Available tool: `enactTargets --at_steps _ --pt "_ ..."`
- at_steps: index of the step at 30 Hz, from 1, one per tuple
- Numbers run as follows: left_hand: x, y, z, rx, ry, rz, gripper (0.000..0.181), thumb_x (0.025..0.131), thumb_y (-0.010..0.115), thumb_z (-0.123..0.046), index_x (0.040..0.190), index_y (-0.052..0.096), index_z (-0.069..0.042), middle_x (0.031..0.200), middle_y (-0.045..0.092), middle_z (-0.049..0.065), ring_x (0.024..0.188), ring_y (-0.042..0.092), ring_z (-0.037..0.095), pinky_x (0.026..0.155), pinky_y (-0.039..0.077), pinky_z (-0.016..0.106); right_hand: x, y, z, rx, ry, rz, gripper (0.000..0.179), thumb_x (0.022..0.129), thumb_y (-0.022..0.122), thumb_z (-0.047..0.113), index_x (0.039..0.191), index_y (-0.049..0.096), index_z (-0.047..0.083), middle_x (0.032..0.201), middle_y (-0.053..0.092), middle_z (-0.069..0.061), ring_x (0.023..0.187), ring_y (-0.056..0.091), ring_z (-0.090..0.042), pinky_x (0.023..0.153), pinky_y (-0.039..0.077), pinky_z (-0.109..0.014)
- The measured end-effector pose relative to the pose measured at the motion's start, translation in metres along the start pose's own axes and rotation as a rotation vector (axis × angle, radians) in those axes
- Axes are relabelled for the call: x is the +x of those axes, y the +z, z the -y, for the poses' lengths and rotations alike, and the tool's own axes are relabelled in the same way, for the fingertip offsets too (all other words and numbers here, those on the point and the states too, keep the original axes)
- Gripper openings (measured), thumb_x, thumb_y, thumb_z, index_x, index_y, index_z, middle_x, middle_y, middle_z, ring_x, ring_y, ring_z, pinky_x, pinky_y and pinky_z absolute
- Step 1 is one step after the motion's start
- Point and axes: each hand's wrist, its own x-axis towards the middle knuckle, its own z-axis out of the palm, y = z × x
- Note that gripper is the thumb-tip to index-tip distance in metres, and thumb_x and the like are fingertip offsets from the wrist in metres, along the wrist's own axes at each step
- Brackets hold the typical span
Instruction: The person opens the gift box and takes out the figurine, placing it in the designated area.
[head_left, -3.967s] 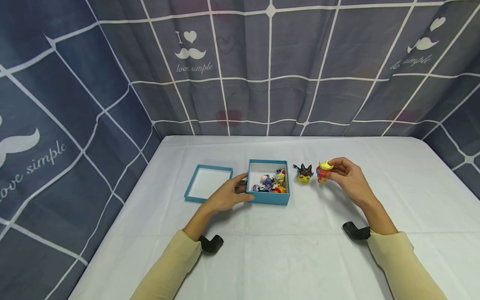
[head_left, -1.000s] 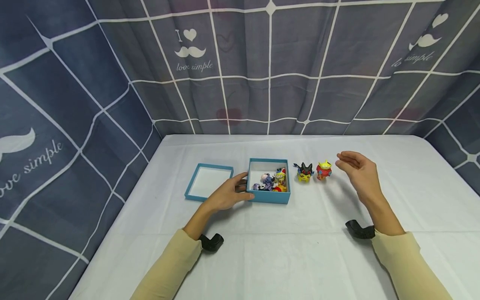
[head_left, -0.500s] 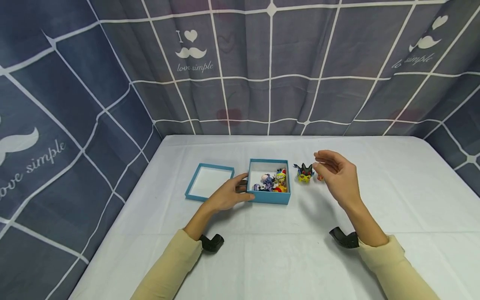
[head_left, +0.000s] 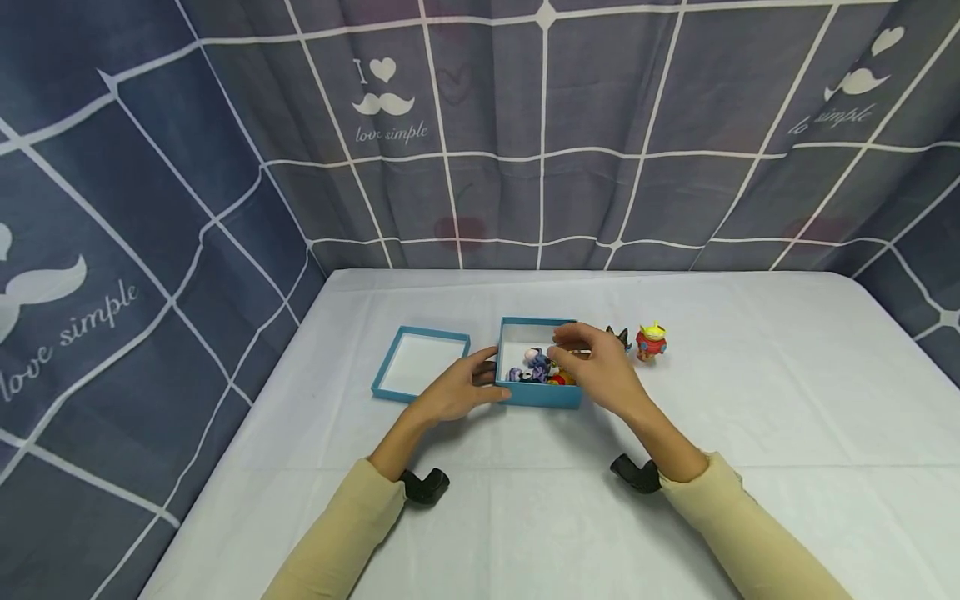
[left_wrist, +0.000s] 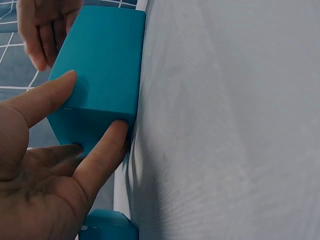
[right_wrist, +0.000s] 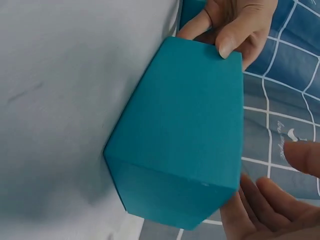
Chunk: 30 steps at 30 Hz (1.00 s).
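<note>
A blue box [head_left: 542,397] with a white inside stands in the middle of the table, several small toy figures in it, among them a purple donkey figure [head_left: 537,363]. My left hand [head_left: 448,392] holds the box at its left front corner, thumb on the front face [left_wrist: 100,60] and fingers along the side. Over the box's right part reaches my right hand [head_left: 603,371], thumb and fingers apart, covering some figures. In the right wrist view its fingers [right_wrist: 272,205] stand beside the box's right end. A black-eared figure [head_left: 622,337], partly hidden by that hand, stands right of the box.
Further right stands an alien figure [head_left: 652,343] with a yellow-green head and red body. A shallow blue-rimmed lid [head_left: 416,360] lies left of the box. The white-covered table [head_left: 787,400] meets a gridded dark curtain [head_left: 585,200] at the back.
The right hand let go of the alien figure, leaving it standing beside the black-eared one, drew back a little, then moved left to over the box. The left hand stayed on the box.
</note>
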Motion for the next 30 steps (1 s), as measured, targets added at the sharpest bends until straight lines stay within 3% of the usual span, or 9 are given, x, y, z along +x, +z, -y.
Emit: enactTargets --at_steps 10,16,19,23,30 --pt "0.0 0.0 -0.001 0.004 0.011 0.009 0.081 0.094 0.07 -0.017 0.155 0.021 0.002 0.144 0.047 0.024 0.133 0.046 0.032 0.106 0.04 0.045 0.017 0.012 0.004 -0.14 0.023 0.199 0.051 0.097 0.065 0.022 0.134 0.053 -0.011 0.127 0.06 -0.026 0.11 0.063 -0.034 0.09 0.052 -0.05" --pt "-0.001 -0.001 0.0 0.007 0.011 0.009 0.081 0.094 0.071 -0.018 0.155 0.022 0.002 0.146 0.044 0.023 0.134 0.045 0.033 0.106 0.041 0.044 0.026 0.021 0.005 -0.375 -0.017 0.265 0.05 0.097 0.062 0.025 0.129 0.056 -0.013 0.108 0.068 -0.021 0.093 0.066 -0.032 0.081 0.054 -0.049" --pt "-0.001 -0.001 0.001 0.008 0.012 0.005 0.081 0.094 0.071 -0.018 0.155 0.022 0.002 0.147 0.043 0.023 0.134 0.045 0.033 0.106 0.041 0.044 0.028 0.025 0.007 -0.466 -0.022 0.266 0.049 0.097 0.061 0.025 0.128 0.057 -0.012 0.108 0.068 -0.02 0.091 0.066 -0.032 0.08 0.053 -0.05" --pt "0.001 -0.002 0.002 0.009 0.015 0.008 0.081 0.094 0.071 -0.018 0.155 0.022 0.003 0.146 0.044 0.023 0.133 0.046 0.033 0.105 0.041 0.044 0.031 0.028 0.007 -0.468 -0.012 0.263 0.048 0.097 0.062 0.024 0.128 0.057 -0.012 0.109 0.067 -0.02 0.091 0.066 -0.032 0.08 0.053 -0.049" --pt "0.001 -0.002 0.003 -0.014 0.024 0.026 0.081 0.094 0.07 -0.017 0.155 0.02 0.003 0.146 0.044 0.024 0.133 0.046 0.033 0.105 0.042 0.044 0.035 0.028 0.008 -0.376 -0.006 0.311 0.053 0.099 0.061 0.021 0.136 0.048 -0.015 0.119 0.064 -0.026 0.102 0.065 -0.035 0.086 0.053 -0.05"
